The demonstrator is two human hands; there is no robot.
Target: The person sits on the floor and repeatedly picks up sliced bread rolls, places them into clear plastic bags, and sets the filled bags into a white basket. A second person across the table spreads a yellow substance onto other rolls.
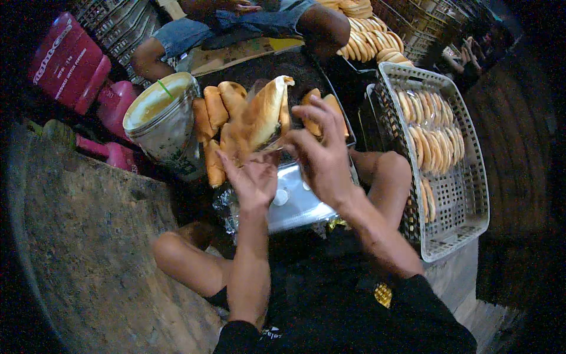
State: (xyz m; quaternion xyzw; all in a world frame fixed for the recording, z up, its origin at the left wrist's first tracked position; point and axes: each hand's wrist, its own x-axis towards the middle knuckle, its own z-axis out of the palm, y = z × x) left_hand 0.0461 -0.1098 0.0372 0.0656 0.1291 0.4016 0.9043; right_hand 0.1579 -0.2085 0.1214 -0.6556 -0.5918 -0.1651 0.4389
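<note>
A split, golden bread roll [268, 115] stands tilted upright just above my left hand [256, 180]. That hand is turned palm up, its fingers blurred and partly hidden behind the roll's lower end, and it seems to support the bread. My right hand [324, 150] hovers close by on the right, fingers bent and apart, smeared by motion; I see nothing held in it. Below both hands lies a stack of clear plastic bags [300, 203]. Several more rolls [217, 106] lie left of the held one, and others [333, 109] rest behind my right hand.
A bucket [134, 127] with pale yellowish filling and a green stick stands at the left. To the right is a grey crate [451, 233] of bagged round breads. Bread piles [371, 38] sit at the far right. Across from me sits another person [247, 23].
</note>
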